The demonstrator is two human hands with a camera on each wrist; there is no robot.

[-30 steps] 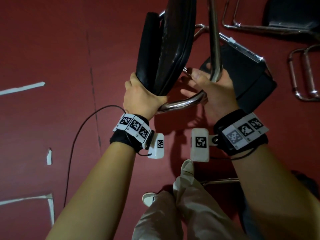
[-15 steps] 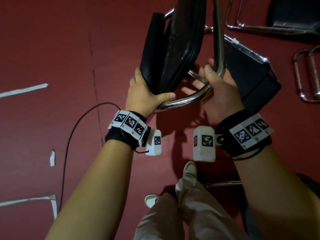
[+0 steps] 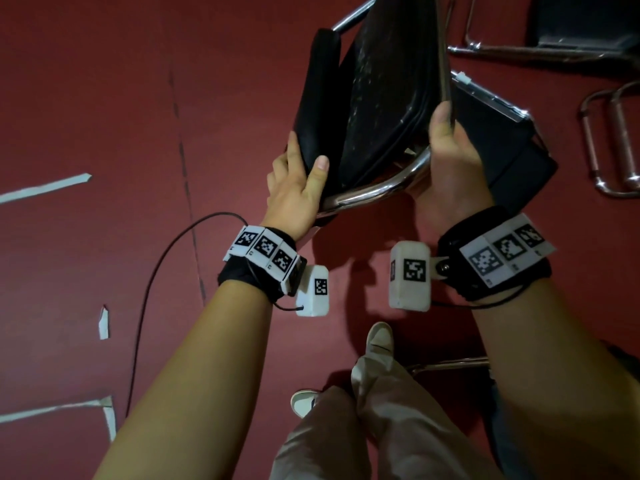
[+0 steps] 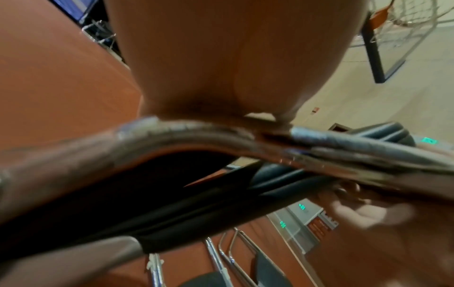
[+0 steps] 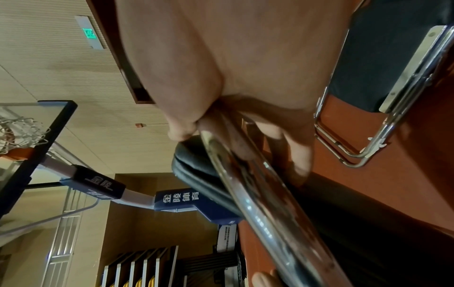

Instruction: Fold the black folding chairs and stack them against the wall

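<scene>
1. Dark red floor (image 3: 104,81) fills the head view.
2. White tape strips (image 3: 45,188) lie at the left edge, mid and lower.
3. A black cable (image 3: 152,282) curves across the floor, left of centre.
4. A basketball backboard (image 5: 32,139) shows at left in the right wrist view.

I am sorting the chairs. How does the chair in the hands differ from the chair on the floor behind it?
The held chair is lifted and gripped by the left hand and right hand; the floor chair lies flat, untouched. Both have black padding and shiny metal tubes.
</scene>
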